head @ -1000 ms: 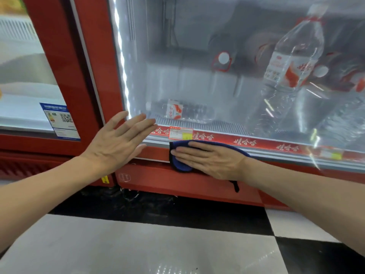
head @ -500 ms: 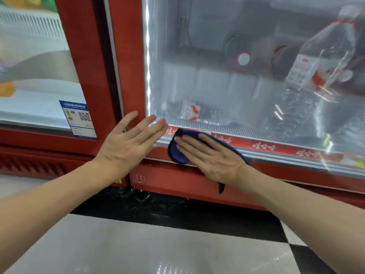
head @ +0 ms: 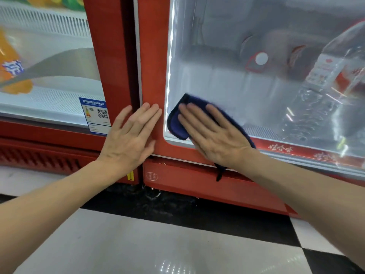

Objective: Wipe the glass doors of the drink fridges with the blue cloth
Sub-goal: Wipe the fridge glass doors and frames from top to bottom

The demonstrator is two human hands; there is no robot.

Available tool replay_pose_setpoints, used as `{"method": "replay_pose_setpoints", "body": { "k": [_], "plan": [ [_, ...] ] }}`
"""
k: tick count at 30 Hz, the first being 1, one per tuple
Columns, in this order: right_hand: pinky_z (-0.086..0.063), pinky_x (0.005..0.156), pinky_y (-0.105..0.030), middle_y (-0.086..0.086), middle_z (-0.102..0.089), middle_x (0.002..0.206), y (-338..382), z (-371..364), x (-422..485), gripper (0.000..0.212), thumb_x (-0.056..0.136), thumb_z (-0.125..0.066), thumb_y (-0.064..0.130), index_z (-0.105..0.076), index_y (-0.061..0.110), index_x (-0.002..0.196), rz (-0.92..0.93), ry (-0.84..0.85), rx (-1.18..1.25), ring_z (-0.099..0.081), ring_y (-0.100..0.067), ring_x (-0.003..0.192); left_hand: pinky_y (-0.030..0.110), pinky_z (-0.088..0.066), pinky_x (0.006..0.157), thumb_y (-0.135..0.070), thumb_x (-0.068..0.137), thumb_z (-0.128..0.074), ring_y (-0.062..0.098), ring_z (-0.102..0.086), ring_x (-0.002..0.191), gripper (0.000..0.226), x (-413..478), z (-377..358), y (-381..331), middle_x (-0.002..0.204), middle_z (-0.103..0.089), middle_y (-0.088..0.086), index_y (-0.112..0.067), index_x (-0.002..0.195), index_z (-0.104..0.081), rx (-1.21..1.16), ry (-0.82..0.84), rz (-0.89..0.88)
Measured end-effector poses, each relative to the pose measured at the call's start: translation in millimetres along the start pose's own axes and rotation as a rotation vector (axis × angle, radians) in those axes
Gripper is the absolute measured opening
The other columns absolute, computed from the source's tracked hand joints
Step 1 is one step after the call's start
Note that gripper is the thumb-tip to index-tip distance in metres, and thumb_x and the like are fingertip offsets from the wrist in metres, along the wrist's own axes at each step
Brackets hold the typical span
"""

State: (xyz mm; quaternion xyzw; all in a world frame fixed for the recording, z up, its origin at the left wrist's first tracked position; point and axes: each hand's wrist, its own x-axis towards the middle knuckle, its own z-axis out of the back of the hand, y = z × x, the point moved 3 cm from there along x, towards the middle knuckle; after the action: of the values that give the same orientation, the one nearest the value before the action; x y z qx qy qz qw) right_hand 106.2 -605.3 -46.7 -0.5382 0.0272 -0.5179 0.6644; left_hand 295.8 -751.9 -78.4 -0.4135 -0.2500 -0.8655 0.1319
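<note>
Right hand [head: 213, 135]: flat, fingers spread, pressing the blue cloth [head: 175, 123] against the glass door [head: 227, 80].
Blue cloth: under the palm, folded edge past the fingertips, cord hanging below the wrist.
Left hand [head: 130, 137]: flat on the red door frame [head: 154, 66], just beside the right hand's fingertips.
Water bottle [head: 320, 95]: behind the glass, beyond the right wrist.
QR sticker [head: 96, 115]: outboard of the left hand.

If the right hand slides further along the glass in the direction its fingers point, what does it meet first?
The right hand, flat on the blue cloth, points up and left. It would probably first meet the door's red frame, beside the left hand.
</note>
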Motion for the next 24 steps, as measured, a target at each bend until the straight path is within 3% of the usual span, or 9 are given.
{"method": "replay_pose_setpoints", "body": {
  "k": [3,6,8,12,15,18,22,24],
  "plan": [
    [0.003,0.130,-0.044,-0.013,-0.005,0.173,30.9,-10.3,-11.0,0.062,0.108,-0.033,0.015,-0.007,0.001,0.163,0.244,0.168,0.071,-0.003,-0.026,0.160,0.051,-0.025,0.125,0.001,0.086,-0.044,0.028,-0.030,0.153,0.075,-1.5,2.0,5.4,0.164,-0.032,0.013,-0.001,0.160,-0.028,-0.048,0.033,-0.016],
    [0.008,0.129,-0.042,-0.012,-0.001,0.173,27.1,-9.8,-8.5,0.061,0.109,-0.029,0.013,-0.004,0.002,0.164,0.375,0.230,0.040,0.004,-0.023,0.159,0.048,-0.025,0.126,0.003,0.080,-0.040,0.028,-0.034,0.151,0.079,-4.4,7.0,10.8,0.162,-0.035,0.014,-0.001,0.158,-0.031,-0.091,0.050,-0.005],
    [0.004,0.130,-0.042,-0.011,-0.003,0.173,10.6,-4.8,5.9,0.063,0.109,-0.036,0.011,-0.007,0.003,0.164,0.352,0.178,0.032,0.000,-0.023,0.160,0.046,-0.024,0.126,0.003,0.076,-0.042,0.028,-0.037,0.148,0.081,-8.4,7.6,14.3,0.160,-0.037,0.014,0.000,0.157,-0.033,-0.125,0.040,0.032],
    [-0.004,0.131,-0.045,-0.012,-0.013,0.172,-12.1,1.3,38.3,0.062,0.105,-0.032,0.000,-0.013,0.002,0.163,0.054,-0.007,0.080,-0.011,-0.026,0.160,0.034,-0.015,0.128,0.000,0.074,-0.037,0.033,-0.032,0.147,0.085,-14.6,5.5,23.7,0.161,-0.029,0.018,0.002,0.158,-0.024,-0.202,0.028,0.225],
    [-0.003,0.131,-0.045,-0.016,-0.015,0.171,20.8,-6.5,34.7,0.061,0.104,-0.031,-0.003,-0.016,0.000,0.162,0.098,0.043,0.159,-0.012,-0.029,0.160,0.027,-0.009,0.127,-0.002,0.074,-0.032,0.034,-0.028,0.149,0.087,-19.1,5.3,29.9,0.164,-0.023,0.019,0.001,0.159,-0.018,-0.245,0.057,0.337],
    [-0.012,0.129,-0.043,-0.017,-0.028,0.167,63.1,-14.5,26.4,0.051,0.107,-0.032,0.007,-0.034,0.000,0.157,0.294,0.166,0.317,-0.025,-0.027,0.156,0.025,-0.008,0.127,-0.006,0.077,-0.032,0.033,-0.028,0.149,0.084,-19.8,9.8,31.7,0.163,-0.023,0.018,0.000,0.159,-0.018,-0.279,0.094,0.306],
    [-0.018,0.127,-0.039,-0.021,-0.046,0.155,92.0,-20.5,31.6,0.040,0.107,-0.035,0.008,-0.065,-0.001,0.132,0.317,0.280,0.599,-0.044,-0.027,0.147,0.024,-0.011,0.127,-0.010,0.078,-0.032,0.031,-0.031,0.147,0.079,-17.1,24.4,24.9,0.159,-0.028,0.016,0.001,0.156,-0.026,-0.394,0.111,0.306],
    [-0.033,0.123,-0.040,-0.022,-0.059,0.144,92.7,-16.4,33.3,0.027,0.102,-0.052,0.001,-0.069,-0.003,0.124,0.310,0.320,0.729,-0.057,-0.032,0.136,0.030,-0.021,0.125,-0.010,0.077,-0.034,0.032,-0.038,0.142,0.073,-17.6,33.3,16.5,0.154,-0.037,0.018,0.003,0.149,-0.037,-0.463,0.105,0.283]
  ]
}}
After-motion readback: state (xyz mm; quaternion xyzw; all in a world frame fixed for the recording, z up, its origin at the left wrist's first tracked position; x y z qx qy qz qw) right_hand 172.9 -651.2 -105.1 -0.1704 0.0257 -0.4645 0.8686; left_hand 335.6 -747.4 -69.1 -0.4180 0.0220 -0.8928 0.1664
